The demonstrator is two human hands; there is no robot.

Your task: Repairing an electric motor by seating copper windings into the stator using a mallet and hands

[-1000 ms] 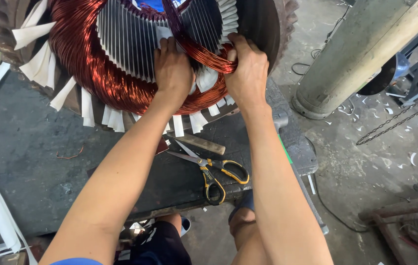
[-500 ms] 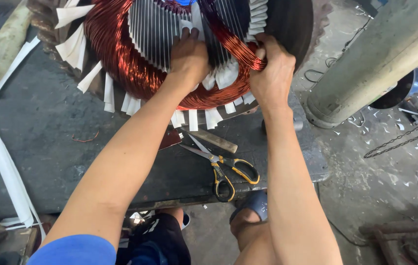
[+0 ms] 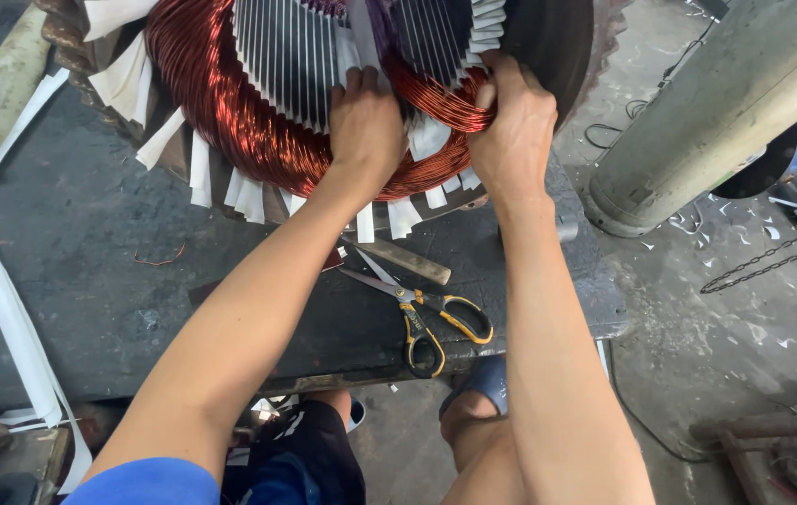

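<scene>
A large motor stator [image 3: 286, 65] lies on a dark workbench [image 3: 90, 281], with shiny copper windings [image 3: 221, 112] and white insulation paper strips [image 3: 197, 173] sticking out around its rim. My left hand [image 3: 366, 122] presses flat on the windings and the slotted steel core. Beside it, my right hand [image 3: 510, 126] is closed on a bundle of copper wire [image 3: 440, 98] at the stator's near right edge. Yellow-handled scissors [image 3: 422, 313] lie on the bench just below my arms, next to a wooden stick [image 3: 408, 257].
A thick grey-green pipe [image 3: 725, 112] leans at the right over a concrete floor littered with paper scraps and a chain [image 3: 772, 257]. Long white paper strips [image 3: 6, 309] hang off the bench's left side. My knees and a blue sandal [image 3: 482, 379] show below the bench edge.
The view has shifted, so the stator and bench sit further right and lower in frame. Both hands stay on the windings; the right hand has worked slightly along the copper bundle.
</scene>
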